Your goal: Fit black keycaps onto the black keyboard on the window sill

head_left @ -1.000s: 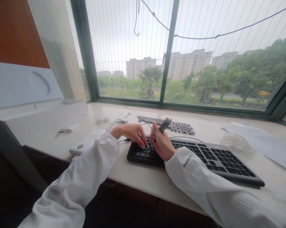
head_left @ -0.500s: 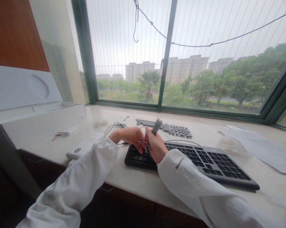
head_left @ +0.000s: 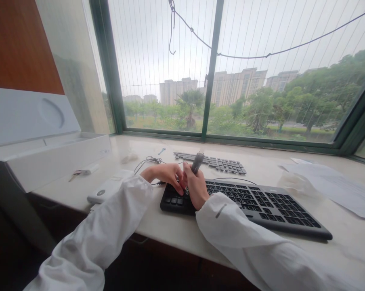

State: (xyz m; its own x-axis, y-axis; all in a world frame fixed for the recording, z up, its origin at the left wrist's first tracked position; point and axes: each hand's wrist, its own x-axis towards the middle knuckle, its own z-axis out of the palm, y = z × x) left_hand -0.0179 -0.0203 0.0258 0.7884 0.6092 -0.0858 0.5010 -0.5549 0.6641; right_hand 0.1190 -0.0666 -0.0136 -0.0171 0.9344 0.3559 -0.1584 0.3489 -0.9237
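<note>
Compared with one second earlier, the right hand (head_left: 197, 190) lies closer to the left hand (head_left: 169, 173), and the dark tool (head_left: 198, 162) stands steeper. The right fingers wrap the tool above the keyboard's (head_left: 285, 208) left end; its long axis rises windowward, leaning slightly right. The left fingers curl downward; whether they pinch anything cannot be told. The keyboard extends roughly along the surface's (head_left: 170, 227) front edge.
</note>
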